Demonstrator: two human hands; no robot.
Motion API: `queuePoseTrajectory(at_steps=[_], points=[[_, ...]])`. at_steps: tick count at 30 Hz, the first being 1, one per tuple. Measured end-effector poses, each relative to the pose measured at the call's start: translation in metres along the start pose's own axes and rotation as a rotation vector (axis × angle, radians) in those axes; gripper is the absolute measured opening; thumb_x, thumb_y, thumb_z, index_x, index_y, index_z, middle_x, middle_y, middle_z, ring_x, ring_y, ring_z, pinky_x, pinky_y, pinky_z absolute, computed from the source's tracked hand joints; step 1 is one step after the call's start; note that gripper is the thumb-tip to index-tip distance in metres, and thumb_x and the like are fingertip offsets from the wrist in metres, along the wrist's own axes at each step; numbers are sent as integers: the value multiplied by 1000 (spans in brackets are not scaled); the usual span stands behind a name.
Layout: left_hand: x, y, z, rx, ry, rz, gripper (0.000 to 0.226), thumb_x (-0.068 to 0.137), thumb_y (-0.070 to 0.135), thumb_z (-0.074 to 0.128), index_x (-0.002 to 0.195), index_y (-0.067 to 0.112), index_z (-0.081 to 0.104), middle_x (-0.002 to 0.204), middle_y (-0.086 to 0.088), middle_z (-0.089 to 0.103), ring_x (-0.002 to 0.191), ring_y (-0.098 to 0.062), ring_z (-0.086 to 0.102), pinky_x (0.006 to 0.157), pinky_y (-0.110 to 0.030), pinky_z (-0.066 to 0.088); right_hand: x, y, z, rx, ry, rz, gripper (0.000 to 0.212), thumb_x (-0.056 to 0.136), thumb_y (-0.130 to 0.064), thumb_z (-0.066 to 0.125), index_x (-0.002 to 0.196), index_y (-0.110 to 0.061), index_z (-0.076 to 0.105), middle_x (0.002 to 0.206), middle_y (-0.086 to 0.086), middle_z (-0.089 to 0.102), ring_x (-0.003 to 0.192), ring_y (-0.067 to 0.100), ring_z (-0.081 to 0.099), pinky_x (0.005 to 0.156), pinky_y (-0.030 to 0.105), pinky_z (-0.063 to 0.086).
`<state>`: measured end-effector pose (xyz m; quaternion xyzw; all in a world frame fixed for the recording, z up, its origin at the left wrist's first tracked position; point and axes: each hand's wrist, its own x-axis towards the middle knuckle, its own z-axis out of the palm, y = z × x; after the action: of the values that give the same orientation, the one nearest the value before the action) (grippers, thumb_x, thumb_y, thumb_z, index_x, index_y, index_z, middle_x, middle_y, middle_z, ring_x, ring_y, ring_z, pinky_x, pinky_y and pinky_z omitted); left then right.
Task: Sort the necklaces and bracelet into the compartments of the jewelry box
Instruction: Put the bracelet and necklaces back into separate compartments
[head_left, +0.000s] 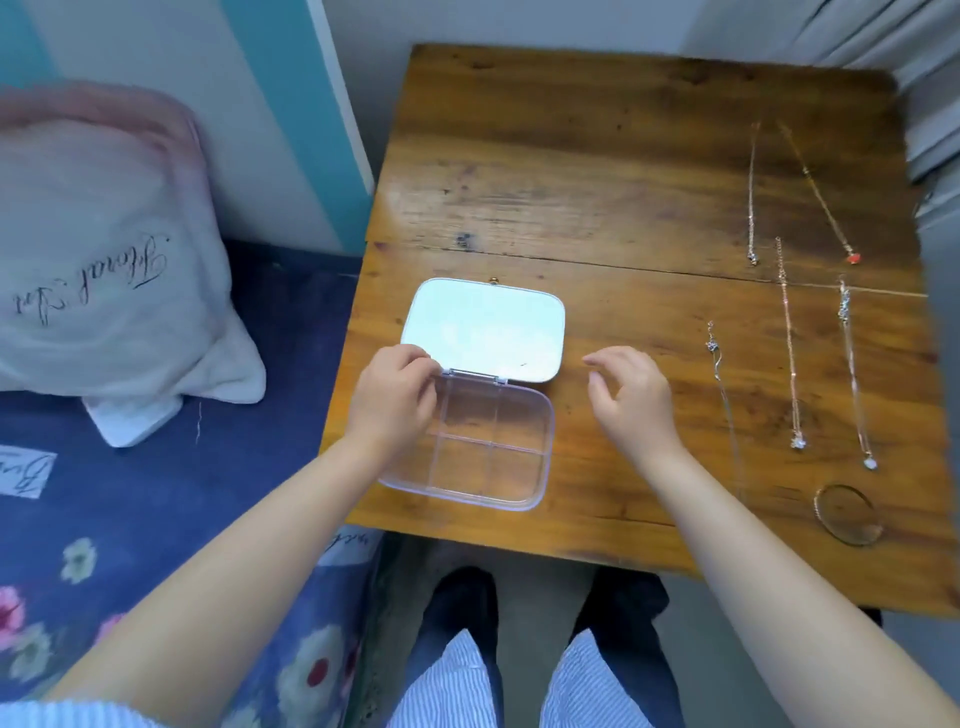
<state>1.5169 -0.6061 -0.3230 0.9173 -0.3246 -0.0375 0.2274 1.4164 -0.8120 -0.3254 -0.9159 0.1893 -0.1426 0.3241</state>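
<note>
A clear plastic jewelry box lies open at the wooden table's near left, its compartments bare and its white lid folded back flat. My left hand rests on the box's left edge near the hinge, fingers curled against it. To the right of the box my right hand hovers with fingers apart, holding nothing. Several thin chain necklaces lie stretched out on the right side: one with a red pendant, a silver one, others beside them. A gold bracelet sits near the front right corner.
The wooden table stands against a wall, with a bed in blue floral sheets and a pale pillow to its left. My knees and dark shoes show below the table's front edge.
</note>
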Motion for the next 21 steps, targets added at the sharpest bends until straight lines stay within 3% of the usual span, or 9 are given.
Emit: queuePoseTrajectory(at_steps=[2, 4, 5, 7, 9, 15, 18, 19, 21], points=[[-13, -12, 1, 44, 25, -69, 20, 72, -12, 63, 91, -7, 67, 92, -27, 67, 83, -44, 60, 63, -42, 52, -11, -6, 9, -40, -60, 162, 17, 81, 3, 57, 94, 7, 66, 97, 25, 69, 93, 38, 63, 83, 35, 46], [-23, -23, 6, 86, -52, -277, 34, 80, -2, 58, 114, -2, 57, 112, -25, 58, 100, -44, 52, 71, -44, 50, -21, -12, 19, -77, -219, 349, 24, 86, -12, 57, 104, 2, 63, 104, 21, 67, 99, 33, 60, 83, 33, 43], [-25, -28, 8, 97, -117, -382, 38, 86, 4, 53, 123, 1, 49, 118, -23, 54, 104, -41, 50, 74, -45, 48, -26, -14, 25, -97, -299, 405, 25, 87, -18, 57, 102, 1, 63, 102, 20, 67, 97, 33, 59, 80, 34, 44], [-29, -35, 11, 68, -230, -466, 34, 93, 11, 44, 126, 5, 44, 119, -20, 54, 102, -38, 53, 74, -43, 47, -35, -17, 36, -129, -382, 454, 19, 87, -19, 55, 77, -4, 60, 86, 18, 63, 83, 31, 55, 65, 31, 35], [-30, -38, 14, 35, -259, -418, 30, 95, 11, 39, 123, 3, 46, 113, -20, 58, 97, -37, 56, 72, -41, 47, -40, -21, 43, -148, -363, 479, 34, 86, -11, 52, 55, -12, 40, 77, 20, 57, 73, 25, 46, 60, 27, 25], [2, -27, 27, -33, -174, -334, 28, 95, 8, 41, 120, -3, 50, 111, -22, 60, 100, -37, 55, 78, -40, 46, -9, -8, 40, -166, -132, 480, 45, 86, -1, 46, 48, -16, 26, 90, 31, 63, 84, 38, 56, 59, 28, 19], [29, -14, 34, -41, -170, -321, 26, 95, 9, 41, 116, -4, 51, 113, -23, 59, 102, -38, 54, 80, -41, 44, 14, 4, 32, -185, -76, 487, 44, 87, -1, 45, 48, -15, 31, 93, 33, 63, 81, 38, 52, 56, 29, 14], [37, -10, 36, -42, -169, -316, 24, 95, 9, 42, 113, -4, 51, 112, -24, 59, 102, -38, 54, 80, -41, 44, 19, 7, 29, -197, -68, 496, 37, 88, -3, 45, 52, -10, 42, 95, 32, 62, 81, 37, 51, 59, 33, 19], [47, -4, 39, -37, -172, -303, 22, 95, 9, 42, 109, -4, 51, 111, -24, 59, 101, -39, 54, 79, -42, 45, 26, 14, 25, -204, -46, 516, 21, 90, -5, 44, 80, 6, 60, 102, 29, 63, 91, 38, 55, 69, 37, 38]])
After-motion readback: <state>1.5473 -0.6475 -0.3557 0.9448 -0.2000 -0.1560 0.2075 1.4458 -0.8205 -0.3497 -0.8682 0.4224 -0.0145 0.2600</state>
